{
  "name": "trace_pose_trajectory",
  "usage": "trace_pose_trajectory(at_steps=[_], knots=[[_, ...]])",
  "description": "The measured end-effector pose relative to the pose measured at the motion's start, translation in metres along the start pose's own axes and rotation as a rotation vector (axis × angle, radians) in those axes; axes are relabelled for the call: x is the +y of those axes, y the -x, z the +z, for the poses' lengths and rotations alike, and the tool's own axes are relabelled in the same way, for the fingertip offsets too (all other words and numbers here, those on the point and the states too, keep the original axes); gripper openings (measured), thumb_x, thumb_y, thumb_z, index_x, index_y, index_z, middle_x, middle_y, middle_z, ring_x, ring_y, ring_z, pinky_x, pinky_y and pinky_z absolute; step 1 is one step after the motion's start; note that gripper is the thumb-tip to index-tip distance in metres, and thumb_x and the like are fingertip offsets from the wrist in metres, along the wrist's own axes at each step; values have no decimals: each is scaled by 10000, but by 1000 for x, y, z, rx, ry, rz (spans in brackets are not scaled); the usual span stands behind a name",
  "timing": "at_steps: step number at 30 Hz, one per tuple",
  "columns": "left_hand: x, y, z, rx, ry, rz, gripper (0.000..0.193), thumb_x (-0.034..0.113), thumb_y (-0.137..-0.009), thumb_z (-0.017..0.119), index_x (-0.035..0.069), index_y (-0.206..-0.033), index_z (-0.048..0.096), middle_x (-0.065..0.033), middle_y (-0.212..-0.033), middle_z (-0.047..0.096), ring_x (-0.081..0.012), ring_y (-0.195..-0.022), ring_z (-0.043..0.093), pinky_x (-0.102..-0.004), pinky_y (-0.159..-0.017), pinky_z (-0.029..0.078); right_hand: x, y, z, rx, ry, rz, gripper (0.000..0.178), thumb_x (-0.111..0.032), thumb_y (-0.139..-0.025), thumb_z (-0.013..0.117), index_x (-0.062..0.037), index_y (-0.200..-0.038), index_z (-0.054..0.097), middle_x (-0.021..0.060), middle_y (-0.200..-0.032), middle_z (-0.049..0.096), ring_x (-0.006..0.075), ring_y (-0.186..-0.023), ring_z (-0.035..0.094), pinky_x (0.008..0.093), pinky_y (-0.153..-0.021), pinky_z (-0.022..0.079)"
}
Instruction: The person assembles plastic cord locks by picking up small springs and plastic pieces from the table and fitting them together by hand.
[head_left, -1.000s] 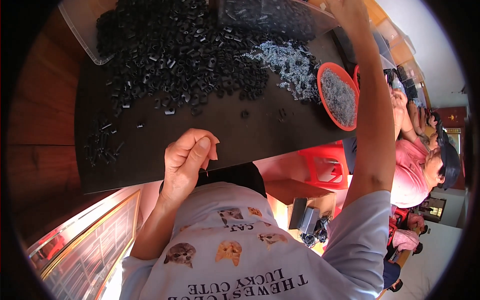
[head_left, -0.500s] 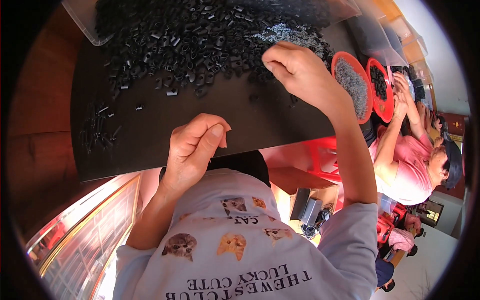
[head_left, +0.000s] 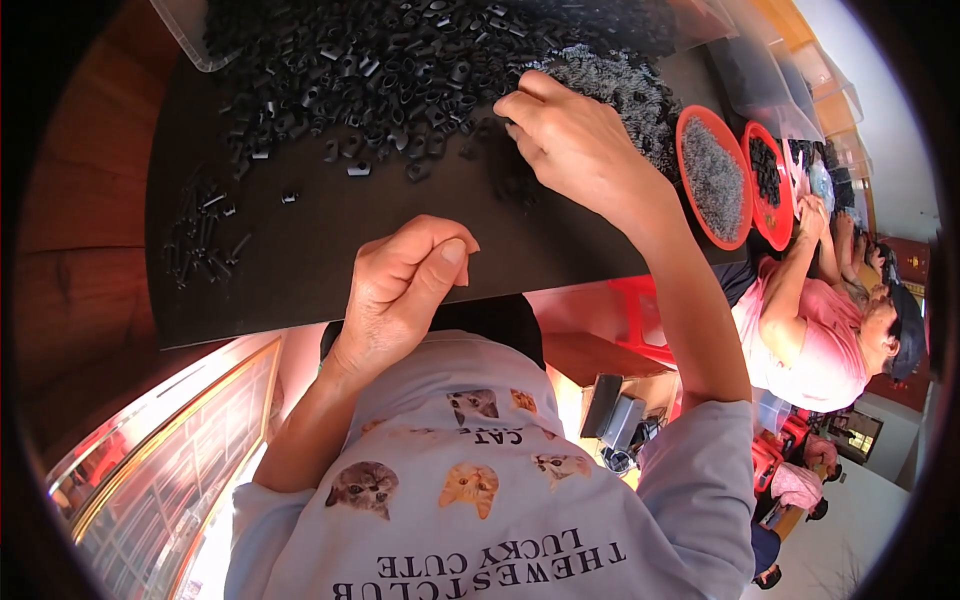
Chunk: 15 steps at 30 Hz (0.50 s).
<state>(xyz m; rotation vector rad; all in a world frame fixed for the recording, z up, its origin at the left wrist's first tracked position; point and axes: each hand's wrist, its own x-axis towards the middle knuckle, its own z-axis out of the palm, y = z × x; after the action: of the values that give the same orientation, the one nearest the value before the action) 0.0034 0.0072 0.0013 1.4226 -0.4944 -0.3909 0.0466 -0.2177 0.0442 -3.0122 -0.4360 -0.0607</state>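
My left hand (head_left: 405,285) hovers over the near edge of the dark table, its fingers curled and the thumb pressed against them; whatever they hold is hidden. Farther right, my right hand (head_left: 565,135) reaches to the edge of a large heap of small black tubular parts (head_left: 370,80). Its fingers bend down at the heap, and the tips are hidden from above. Just beyond that hand lies a pile of small grey metal pieces (head_left: 610,85), resembling screws or springs. A few loose black parts lie below the right hand.
At the right stand a red bowl of grey pieces (head_left: 714,182) and another red bowl of black parts (head_left: 767,188). Thin black rods (head_left: 203,240) are scattered at the table's left. A clear plastic bin (head_left: 190,40) borders the heap. A co-worker in pink (head_left: 808,310) sits to the right.
My right hand has shifted slightly left and farther onto the edge of the black heap. The left hand stays closed in nearly the same place. The co-worker's hands have lowered a little.
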Motion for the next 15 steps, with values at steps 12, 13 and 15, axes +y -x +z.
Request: trace_pose_trajectory(at_steps=[12,13,15], knots=[[-3,0,0,5,-26,33,158,117,-974,540,-4,-925,630,-20,-696,577,-68,-605,514,-221,-560,425,-16,35,-22,-57,-141,-57,182,-137,-849,643,-51,-1005,608,92,-928,566,325,-782,614,416,-656,495],[-2,0,0,12,-29,42,156,114,-972,541,-5,-924,630,-20,-697,578,-68,-607,517,-221,-563,427,-18,39,-21,-105,-114,-45,211,-153,-846,651,-53,-1026,602,88,-941,565,324,-792,616,416,-661,498],[-1,0,0,11,-29,22,153,111,-970,542,-5,-922,630,-21,-698,580,-69,-609,519,-222,-564,428,-22,41,-13,-97,-87,-54,239,-161,-830,669,-57,-1031,590,85,-942,553,310,-794,618,413,-643,503]])
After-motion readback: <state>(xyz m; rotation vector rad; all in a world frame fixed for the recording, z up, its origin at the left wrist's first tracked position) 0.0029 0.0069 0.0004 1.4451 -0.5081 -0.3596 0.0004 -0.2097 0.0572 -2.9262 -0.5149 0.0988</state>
